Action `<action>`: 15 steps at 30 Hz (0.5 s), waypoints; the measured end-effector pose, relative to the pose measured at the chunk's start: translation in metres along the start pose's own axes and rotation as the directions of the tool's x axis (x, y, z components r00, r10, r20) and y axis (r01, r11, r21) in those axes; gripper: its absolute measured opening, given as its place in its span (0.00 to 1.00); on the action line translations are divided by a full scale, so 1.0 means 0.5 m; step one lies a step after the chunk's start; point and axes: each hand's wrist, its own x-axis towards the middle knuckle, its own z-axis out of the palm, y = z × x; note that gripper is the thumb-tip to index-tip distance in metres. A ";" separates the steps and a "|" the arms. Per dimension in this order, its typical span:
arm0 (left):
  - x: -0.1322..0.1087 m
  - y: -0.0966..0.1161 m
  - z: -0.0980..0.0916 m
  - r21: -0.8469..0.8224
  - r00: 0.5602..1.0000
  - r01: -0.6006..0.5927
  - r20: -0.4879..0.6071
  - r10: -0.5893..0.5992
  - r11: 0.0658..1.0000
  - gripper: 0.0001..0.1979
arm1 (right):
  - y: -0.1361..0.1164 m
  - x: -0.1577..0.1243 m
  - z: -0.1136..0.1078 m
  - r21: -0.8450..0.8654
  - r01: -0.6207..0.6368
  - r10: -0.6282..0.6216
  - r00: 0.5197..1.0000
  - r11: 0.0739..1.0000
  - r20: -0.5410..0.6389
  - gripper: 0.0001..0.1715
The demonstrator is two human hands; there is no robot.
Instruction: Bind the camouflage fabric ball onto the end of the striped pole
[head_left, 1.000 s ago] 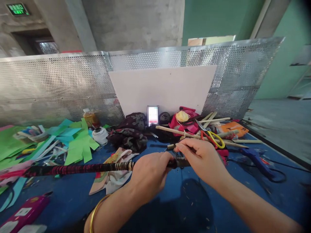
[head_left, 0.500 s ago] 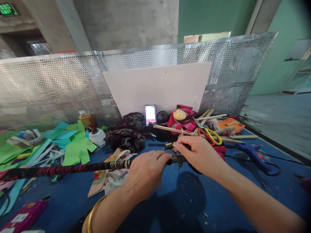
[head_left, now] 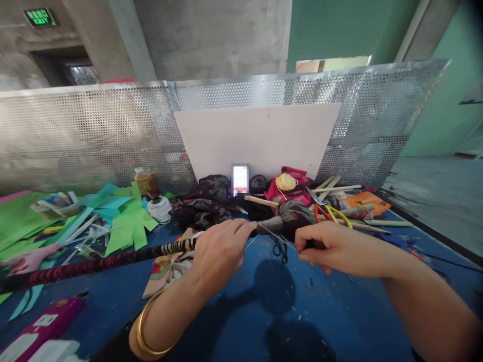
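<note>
My left hand (head_left: 225, 247) is closed round a long stick (head_left: 113, 262) wrapped in dark and maroon yarn, with cream bands near the hand. Past my fingers the stick has a grey-brown collar (head_left: 270, 224) and ends in a rounded head (head_left: 296, 216) covered in dark patterned cloth. My right hand (head_left: 328, 247), just below and right of that head, pinches a thin pale thread (head_left: 290, 244) running taut to the collar. Another thin strand hangs by my left fingertips. Under the collar is a small black looped thing (head_left: 279, 250) whose kind I cannot make out.
Scissors (head_left: 334, 215) with yellow and red handles, wooden sticks (head_left: 388, 222) and a yellow yarn ball (head_left: 286, 181) lie behind. Left are green paper strips (head_left: 126, 223), a white thread spool (head_left: 159, 208) and a purple box (head_left: 45, 322). A white board (head_left: 260, 141) leans against perforated metal.
My right hand has moved right and down from the collar, drawing the thread out. The stick's cloth-covered head has come into sight. The whole view has shifted slightly.
</note>
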 end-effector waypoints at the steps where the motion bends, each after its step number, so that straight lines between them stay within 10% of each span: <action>1: 0.001 -0.005 -0.004 -0.003 1.000 0.011 -0.012 -0.011 1.000 0.17 | 0.006 0.000 -0.003 0.004 -0.005 0.005 1.000 1.000 0.028 0.06; 5: 0.008 -0.022 -0.027 -0.100 0.995 0.102 0.028 -0.099 0.990 0.17 | 0.038 -0.002 -0.037 0.020 -0.045 0.045 0.999 0.999 0.002 0.10; 9: 0.014 -0.025 -0.046 -0.349 0.966 0.230 0.195 -0.170 0.908 0.16 | 0.071 0.014 -0.064 0.144 0.023 0.034 0.925 0.989 -0.379 0.14; 15: 0.016 -0.006 -0.063 -0.722 0.867 0.495 0.448 -0.219 0.483 0.13 | 0.105 0.066 -0.026 0.150 0.079 0.015 0.839 0.985 -0.543 0.18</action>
